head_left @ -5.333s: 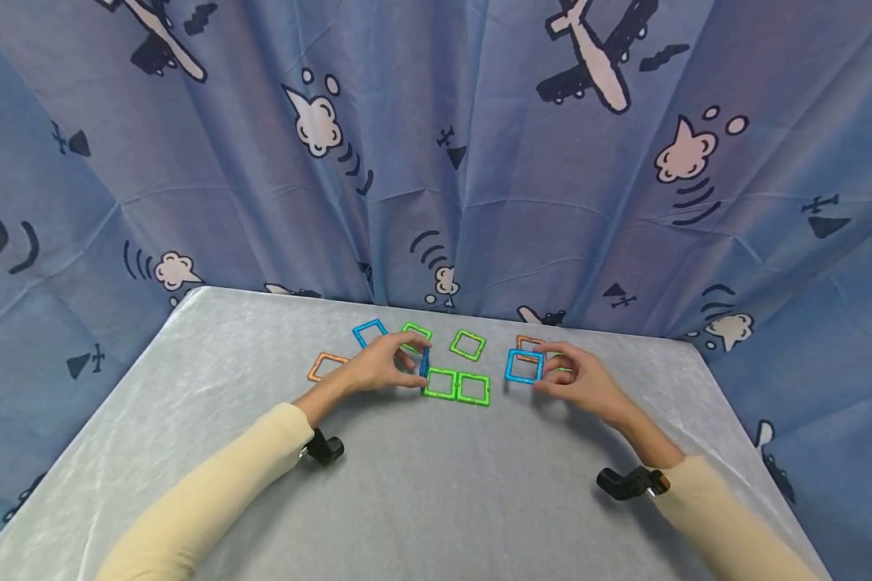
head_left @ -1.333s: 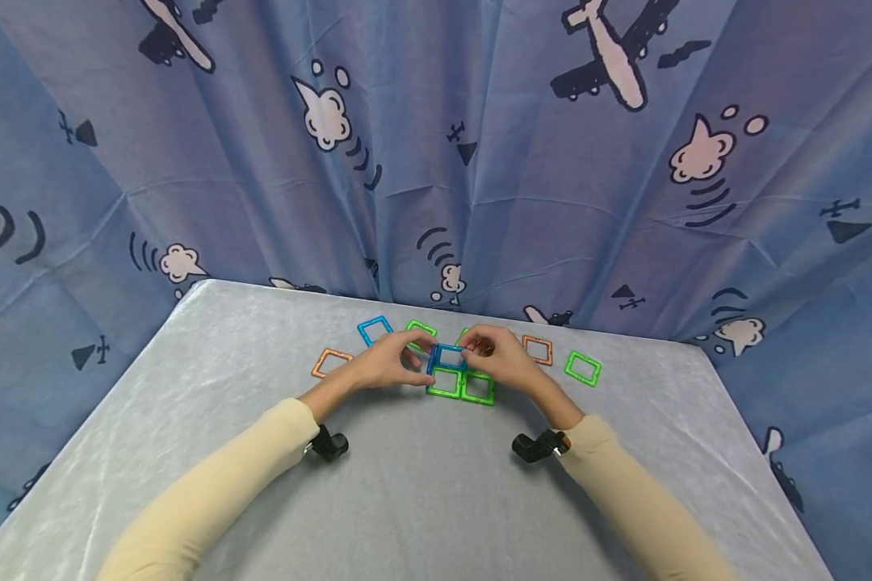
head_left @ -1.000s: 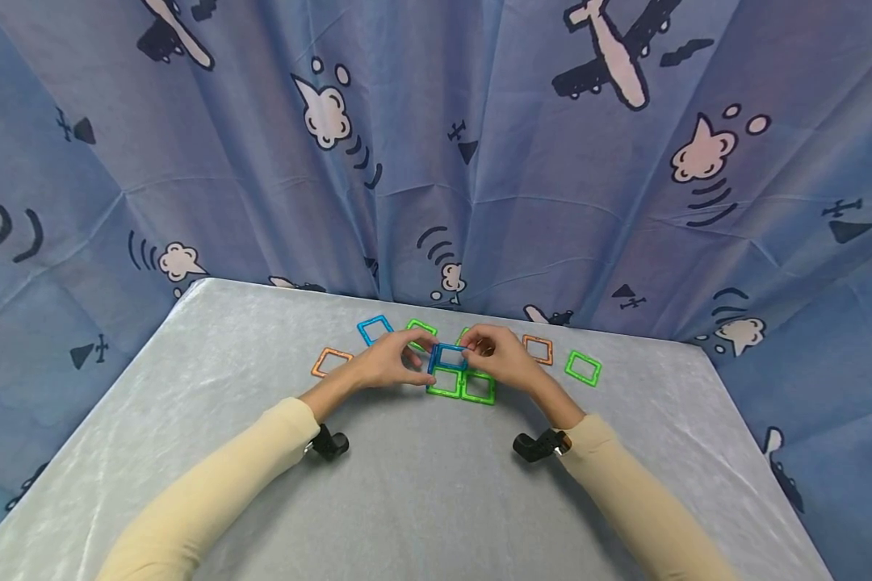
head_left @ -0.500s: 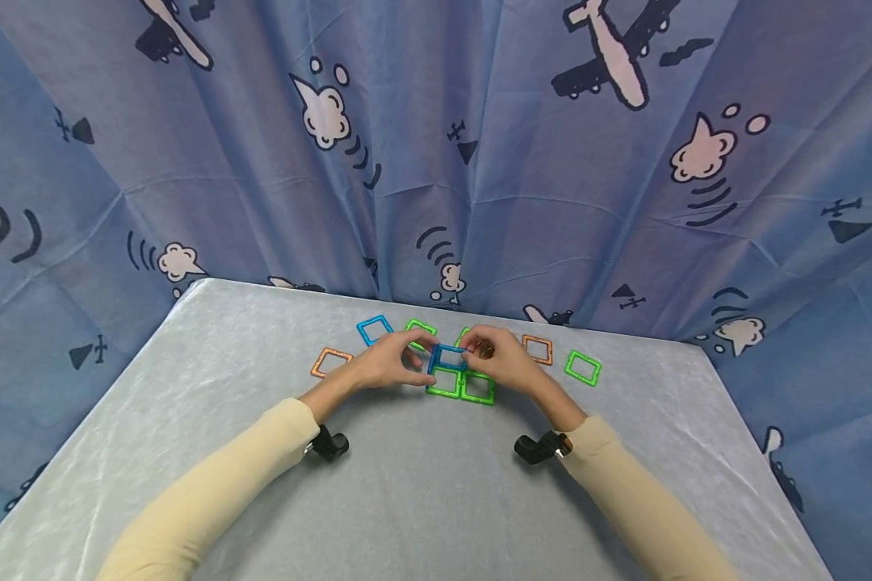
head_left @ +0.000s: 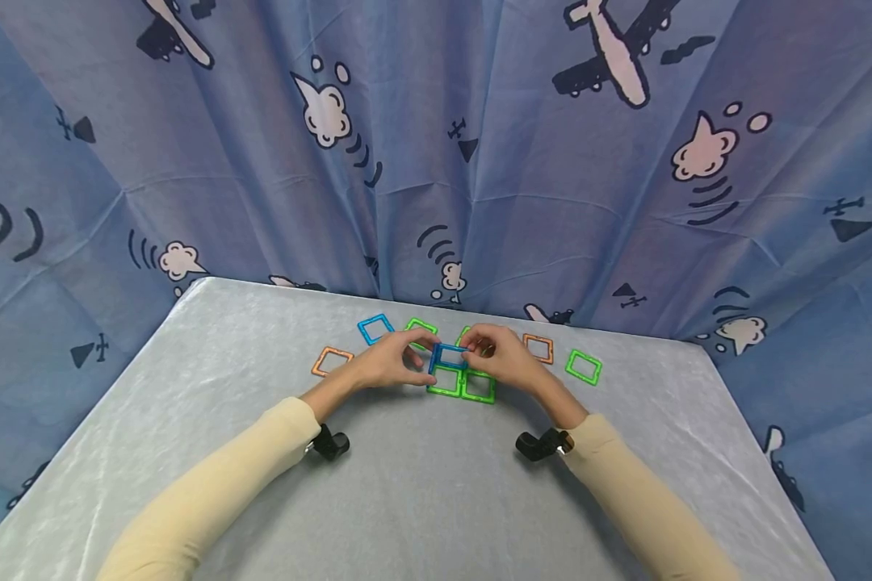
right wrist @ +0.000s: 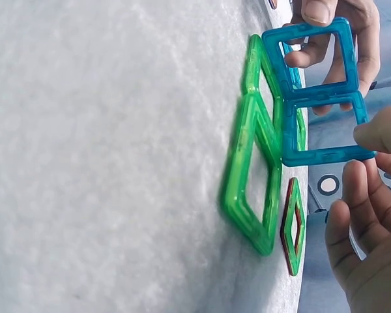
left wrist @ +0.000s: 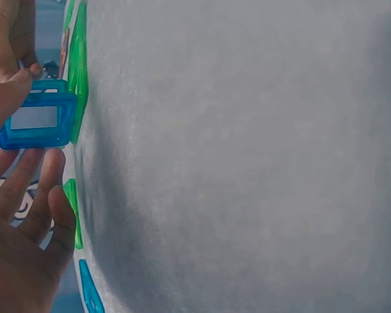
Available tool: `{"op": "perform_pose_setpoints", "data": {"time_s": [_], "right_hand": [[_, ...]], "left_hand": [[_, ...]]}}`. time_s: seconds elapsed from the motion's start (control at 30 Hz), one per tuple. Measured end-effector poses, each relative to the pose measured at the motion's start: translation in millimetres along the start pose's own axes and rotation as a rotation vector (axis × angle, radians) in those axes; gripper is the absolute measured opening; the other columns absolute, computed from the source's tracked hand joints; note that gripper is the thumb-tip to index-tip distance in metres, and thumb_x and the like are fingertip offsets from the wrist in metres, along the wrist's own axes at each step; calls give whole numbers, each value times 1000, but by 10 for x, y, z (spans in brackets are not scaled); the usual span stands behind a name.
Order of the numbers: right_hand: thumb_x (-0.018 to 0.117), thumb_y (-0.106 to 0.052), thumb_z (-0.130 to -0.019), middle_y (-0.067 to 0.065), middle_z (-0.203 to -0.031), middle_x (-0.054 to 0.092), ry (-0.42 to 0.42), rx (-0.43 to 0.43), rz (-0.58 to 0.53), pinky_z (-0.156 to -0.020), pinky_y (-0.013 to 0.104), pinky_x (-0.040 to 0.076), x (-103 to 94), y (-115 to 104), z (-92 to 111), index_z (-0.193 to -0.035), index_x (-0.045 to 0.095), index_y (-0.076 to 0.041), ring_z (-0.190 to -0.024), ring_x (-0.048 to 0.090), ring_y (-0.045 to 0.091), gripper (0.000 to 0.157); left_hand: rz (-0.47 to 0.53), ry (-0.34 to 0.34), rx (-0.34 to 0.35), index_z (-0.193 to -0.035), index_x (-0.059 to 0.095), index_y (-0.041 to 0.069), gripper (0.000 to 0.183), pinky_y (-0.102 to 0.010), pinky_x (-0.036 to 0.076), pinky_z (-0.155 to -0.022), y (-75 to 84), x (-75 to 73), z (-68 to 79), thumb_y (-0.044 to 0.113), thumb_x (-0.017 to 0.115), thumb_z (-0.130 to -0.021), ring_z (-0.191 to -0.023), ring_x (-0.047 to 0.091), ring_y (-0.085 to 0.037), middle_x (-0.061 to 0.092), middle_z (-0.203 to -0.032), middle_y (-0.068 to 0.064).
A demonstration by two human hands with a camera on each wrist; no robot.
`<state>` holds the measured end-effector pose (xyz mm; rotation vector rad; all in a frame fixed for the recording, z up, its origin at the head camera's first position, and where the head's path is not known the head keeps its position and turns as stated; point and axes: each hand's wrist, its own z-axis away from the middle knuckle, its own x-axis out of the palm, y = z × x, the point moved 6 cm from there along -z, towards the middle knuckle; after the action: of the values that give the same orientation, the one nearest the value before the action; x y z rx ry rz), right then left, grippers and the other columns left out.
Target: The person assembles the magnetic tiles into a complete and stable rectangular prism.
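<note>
My left hand [head_left: 388, 363] pinches a blue square magnetic tile [left wrist: 36, 138] between thumb and fingers, holding it upright. My right hand [head_left: 505, 357] pinches a second blue magnetic tile [right wrist: 326, 156], also upright. The two blue tiles meet along one edge, at an angle, in the right wrist view. Both stand at the left one of two green magnetic tiles [head_left: 462, 382], which lie flat and side by side on the table. Their lower edges appear to touch the green tile. Fingers cover parts of both blue tiles.
Loose tiles lie around the hands: orange [head_left: 339, 351] and blue [head_left: 371, 319] at left, green [head_left: 421, 324] behind, orange [head_left: 539, 337] and green [head_left: 589, 355] at right. Another green tile is mostly hidden behind the right hand. A patterned curtain [head_left: 407, 161] hangs behind the table [head_left: 407, 500].
Since the oldest frame, my right hand has carried its blue tile leftward against the tile in my left hand. Over the last second both hands have stayed nearly still.
</note>
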<state>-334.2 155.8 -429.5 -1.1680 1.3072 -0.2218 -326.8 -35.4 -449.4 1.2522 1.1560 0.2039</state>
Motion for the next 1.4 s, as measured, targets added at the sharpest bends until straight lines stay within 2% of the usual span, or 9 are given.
{"op": "perform_pose_setpoints", "data": {"time_s": [0.13, 0.27, 0.37, 0.5, 0.73, 1.0, 1.2, 1.4], "right_hand": [[70, 4, -92, 13, -94, 67, 0, -3, -10, -73, 45, 52, -21, -53, 11, -104, 71, 3, -83, 62, 30, 12], [68, 8, -92, 18, -95, 67, -4, -6, -21, -73, 48, 52, -71, -203, 41, -105, 69, 9, -84, 62, 35, 13], [68, 9, -92, 20, -96, 66, -7, -7, -25, -74, 50, 52, -92, -218, 55, -106, 68, 10, -84, 61, 37, 15], [69, 6, -93, 19, -99, 67, 3, -7, -31, -76, 50, 51, -109, -67, 66, -109, 68, 9, -85, 61, 35, 17], [75, -6, -93, 7, -99, 67, 55, 17, 2, -74, 36, 53, -271, 94, 145, -108, 71, -3, -84, 62, 23, 15], [73, -6, -94, 8, -97, 66, 102, 36, 20, -70, 32, 51, -529, 200, 332, -108, 69, 5, -82, 61, 25, 18], [73, -7, -95, 10, -97, 67, 133, 35, 29, -71, 31, 51, -685, 273, 507, -108, 69, 6, -82, 61, 26, 18], [75, -7, -93, 10, -97, 67, 153, 52, 50, -72, 29, 52, -830, 374, 685, -110, 69, 5, -83, 62, 25, 22]], "left_hand": [[1, -3, -5, -141, 56, 6, 65, -33, 52, -86, -4, -3, -8, 18, 86, -85, -95, 67, -18, 64, -129, -10], [4, -5, -12, -141, 56, 6, 65, -33, 52, -86, -3, -4, -12, 18, 86, -85, -96, 67, -18, 64, -129, -10], [6, -7, -16, -142, 55, 6, 65, -33, 52, -86, 1, -3, -9, 18, 86, -85, -96, 67, -19, 63, -129, -10], [5, -10, -22, -143, 55, 5, 66, -34, 52, -87, 1, 1, -4, 18, 86, -86, -97, 67, -20, 63, -128, -10], [9, -14, -23, -142, 56, 8, 65, -34, 52, -88, 6, 14, -1, 18, 86, -86, -98, 67, -19, 64, -128, -9], [-7, -16, -17, -142, 56, 12, 64, -35, 51, -88, 3, 13, -4, 20, 85, -86, -99, 66, -18, 62, -132, -9], [-17, -13, -16, -142, 56, 11, 64, -36, 51, -88, 5, 7, 3, 21, 85, -86, -98, 66, -16, 61, -134, -8], [-2, -16, -19, -142, 56, 12, 63, -36, 51, -88, 13, 13, 16, 19, 85, -86, -98, 66, -18, 60, -134, -9]]}}
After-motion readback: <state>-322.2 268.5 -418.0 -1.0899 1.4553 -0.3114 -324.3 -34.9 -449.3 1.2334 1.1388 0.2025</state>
